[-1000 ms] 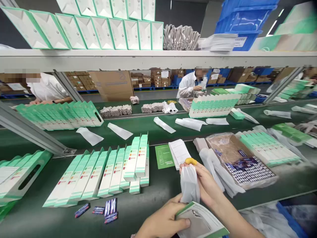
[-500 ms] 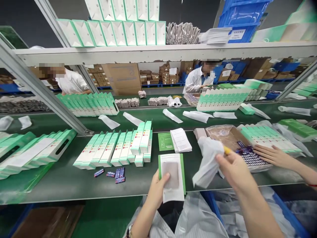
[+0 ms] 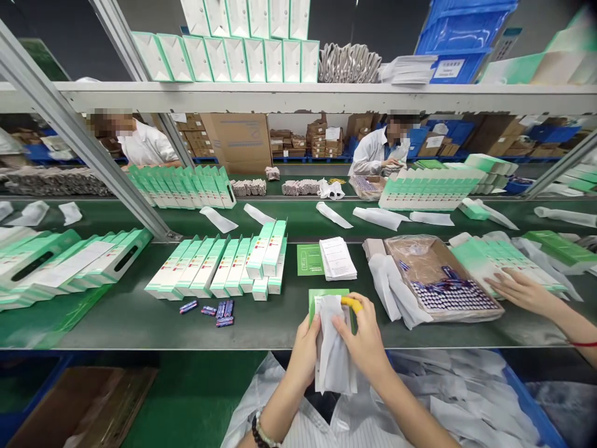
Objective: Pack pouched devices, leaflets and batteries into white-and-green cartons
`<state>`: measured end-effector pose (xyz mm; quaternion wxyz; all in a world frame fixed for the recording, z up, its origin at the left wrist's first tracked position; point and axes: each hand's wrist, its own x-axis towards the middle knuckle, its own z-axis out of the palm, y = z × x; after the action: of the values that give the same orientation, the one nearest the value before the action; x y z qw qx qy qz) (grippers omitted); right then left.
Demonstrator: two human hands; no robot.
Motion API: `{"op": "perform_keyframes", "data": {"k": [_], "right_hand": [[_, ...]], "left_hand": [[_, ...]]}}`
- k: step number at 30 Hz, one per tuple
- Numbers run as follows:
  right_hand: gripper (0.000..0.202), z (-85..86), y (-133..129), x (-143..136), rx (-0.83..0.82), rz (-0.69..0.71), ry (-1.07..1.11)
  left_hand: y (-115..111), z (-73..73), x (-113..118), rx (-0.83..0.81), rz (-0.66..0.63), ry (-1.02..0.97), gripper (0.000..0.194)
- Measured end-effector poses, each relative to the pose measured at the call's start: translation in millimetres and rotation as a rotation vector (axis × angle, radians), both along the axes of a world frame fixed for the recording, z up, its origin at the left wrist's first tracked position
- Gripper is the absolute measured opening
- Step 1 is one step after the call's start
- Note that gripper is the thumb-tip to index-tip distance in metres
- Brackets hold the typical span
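Note:
My left hand (image 3: 304, 350) is closed around the left edge of a green booklet (image 3: 321, 292) with white paper on it, upright over the bench's front edge. Against its front lies a soft white pouch (image 3: 332, 354), pinched by my right hand (image 3: 366, 336), whose index finger shows a yellow covering. The pouch hides most of the papers. Beyond my hands are another green booklet (image 3: 310, 259) and a stack of white leaflets (image 3: 338, 259). More white pouches (image 3: 396, 289) lie to the right, by an open carton of batteries (image 3: 454, 295).
Green-and-white boxes (image 3: 200, 267) stand in a row at left, with several loose batteries (image 3: 224, 309) before them. A co-worker's hand (image 3: 522, 289) rests on boxes at right. A shelf beam (image 3: 298, 98) crosses above. A blue bin (image 3: 536, 398) of pouches sits below the bench.
My right hand has moved left with the white pouch and laid it against the booklet. The co-worker's hand at right has shifted from the batteries onto the boxes.

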<state>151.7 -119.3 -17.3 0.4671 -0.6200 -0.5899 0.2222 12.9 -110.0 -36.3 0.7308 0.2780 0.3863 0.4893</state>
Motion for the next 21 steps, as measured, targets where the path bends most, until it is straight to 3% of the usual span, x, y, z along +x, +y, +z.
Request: {"op": "perform_keyframes", "data": {"k": [3, 6, 9, 14, 19, 21], "right_hand": [[0.072, -15.9, 7, 2, -0.117, -0.004, 0.285], [0.058, -24.5, 18, 8, -0.305, 0.154, 0.462], [0.046, -25.6, 28, 10, -0.347, 0.189, 0.529], [0.062, -15.2, 46, 2, -0.328, 0.206, 0.734], [0.048, 4.7, 80, 17, -0.243, 0.047, 0.917], [0.047, 10.3, 93, 29, -0.196, 0.003, 1.005]], "left_hand": [[5, 1.4, 6, -0.031, -0.015, -0.011, 0.055], [12, 6.2, 10, 0.125, -0.136, 0.060, 0.065], [22, 11.7, 14, 0.370, -0.242, 0.308, 0.081], [40, 16.5, 26, 0.546, -0.254, 0.803, 0.076], [54, 22.9, 17, 0.643, -0.406, 0.899, 0.093], [58, 21.8, 8, 0.644, -0.493, 0.945, 0.091]]}}
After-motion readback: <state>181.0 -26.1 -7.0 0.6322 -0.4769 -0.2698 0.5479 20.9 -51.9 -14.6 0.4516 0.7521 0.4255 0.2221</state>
